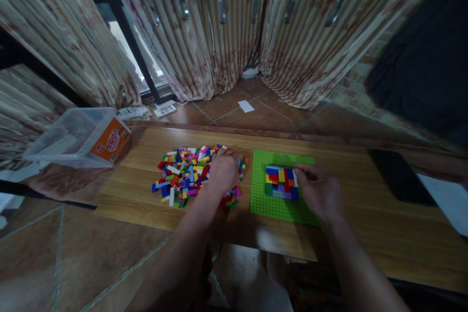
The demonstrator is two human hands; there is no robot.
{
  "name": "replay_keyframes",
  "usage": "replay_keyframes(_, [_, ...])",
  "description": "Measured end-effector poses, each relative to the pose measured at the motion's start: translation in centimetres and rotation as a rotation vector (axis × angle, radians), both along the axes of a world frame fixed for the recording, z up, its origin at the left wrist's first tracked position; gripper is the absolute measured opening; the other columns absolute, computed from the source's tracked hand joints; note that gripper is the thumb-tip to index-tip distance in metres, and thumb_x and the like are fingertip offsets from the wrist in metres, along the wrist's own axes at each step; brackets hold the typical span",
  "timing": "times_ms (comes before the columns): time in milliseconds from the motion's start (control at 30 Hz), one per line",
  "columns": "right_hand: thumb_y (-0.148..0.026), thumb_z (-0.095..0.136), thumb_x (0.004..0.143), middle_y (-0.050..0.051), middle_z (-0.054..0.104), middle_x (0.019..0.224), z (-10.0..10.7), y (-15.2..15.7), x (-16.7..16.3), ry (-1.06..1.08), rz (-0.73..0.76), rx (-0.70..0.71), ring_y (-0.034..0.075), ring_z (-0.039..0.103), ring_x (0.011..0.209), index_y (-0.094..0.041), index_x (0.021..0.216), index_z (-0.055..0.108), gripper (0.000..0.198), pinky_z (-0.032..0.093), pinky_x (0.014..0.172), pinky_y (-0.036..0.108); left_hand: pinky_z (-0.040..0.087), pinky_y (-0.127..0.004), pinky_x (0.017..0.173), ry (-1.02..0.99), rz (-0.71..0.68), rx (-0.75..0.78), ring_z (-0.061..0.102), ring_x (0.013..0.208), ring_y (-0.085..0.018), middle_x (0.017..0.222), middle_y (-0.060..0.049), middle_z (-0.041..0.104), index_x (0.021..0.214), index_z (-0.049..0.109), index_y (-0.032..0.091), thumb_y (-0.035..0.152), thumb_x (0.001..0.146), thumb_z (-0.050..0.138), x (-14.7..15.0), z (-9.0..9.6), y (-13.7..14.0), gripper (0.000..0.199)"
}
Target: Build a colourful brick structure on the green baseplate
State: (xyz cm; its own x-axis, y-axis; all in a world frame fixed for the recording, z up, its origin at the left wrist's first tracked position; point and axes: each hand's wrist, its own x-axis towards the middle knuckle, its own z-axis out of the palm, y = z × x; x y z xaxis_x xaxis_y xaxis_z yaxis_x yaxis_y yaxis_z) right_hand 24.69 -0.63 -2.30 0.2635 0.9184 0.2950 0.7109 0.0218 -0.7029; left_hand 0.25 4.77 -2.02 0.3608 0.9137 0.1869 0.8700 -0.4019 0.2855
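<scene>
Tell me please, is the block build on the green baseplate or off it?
On: the green baseplate shows beyond the left, far and near sides of the block build.

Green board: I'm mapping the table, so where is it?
In the head view, the green board lies right of centre on the wooden table, right of the loose bricks, partly hidden by the right hand.

I see a lime-green baseplate (258, 185), its built bricks (281, 183) patched in blue, red, yellow, green and lavender; the loose pile (190, 175) mixes these with white, orange and pink. Tabletop (373, 224) reads honey-brown, wood-grained. Curtains (204, 48) striped cream and brown, blotched reddish; I log white characters on an orange label (110, 141).
</scene>
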Motion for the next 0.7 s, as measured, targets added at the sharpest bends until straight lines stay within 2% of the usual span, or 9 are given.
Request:
replay_keyframes(233, [-0.039,0.053,0.083,0.009,0.072,0.090,0.2,0.1,-0.3,0.019,0.011,-0.010,0.021,0.065,0.078,-0.018,0.089,0.074,0.030,0.050,0.074,0.036,0.045,-0.042,0.092,0.037,0.052,0.001,0.057,0.104,-0.026,0.101,-0.006,0.070,0.099,0.070,0.022,0.017,0.084,0.051,0.2,0.4,-0.5,0.024])
replay_keyframes(467, [-0.037,0.054,0.083,0.008,0.071,0.086,0.4,0.1,-0.3,0.038,0.014,0.008,0.020,0.063,0.074,-0.016,0.088,0.074,0.029,0.050,0.071,0.034,0.045,-0.045,0.094,0.056,0.054,0.026,0.057,0.105,-0.028,0.101,-0.009,0.069,0.099,0.070,0.019,0.022,0.088,0.053,0.2,0.3,-0.2,0.020])
replay_keyframes(600, [-0.036,0.054,0.083,0.008,0.072,0.088,0.3,0.1,-0.1,0.049,0.004,0.029,0.021,0.064,0.077,-0.017,0.087,0.074,0.028,0.050,0.073,0.034,0.049,-0.039,0.091,-0.115,0.024,0.034,0.062,0.096,-0.023,0.103,-0.010,0.067,0.106,0.066,0.016,0.021,0.091,0.051,0.1,0.9,-0.3,0.022])
replay_keyframes(700, [-0.035,0.054,0.083,0.008,0.072,0.090,0.0,0.2,0.1,0.059,-0.001,0.028,0.021,0.065,0.078,-0.018,0.088,0.074,0.027,0.050,0.075,0.035,0.052,-0.034,0.085,-0.296,-0.059,0.027,0.064,0.091,-0.019,0.104,-0.009,0.066,0.111,0.063,0.015,0.022,0.092,0.050,0.7,1.3,-0.9,0.023])
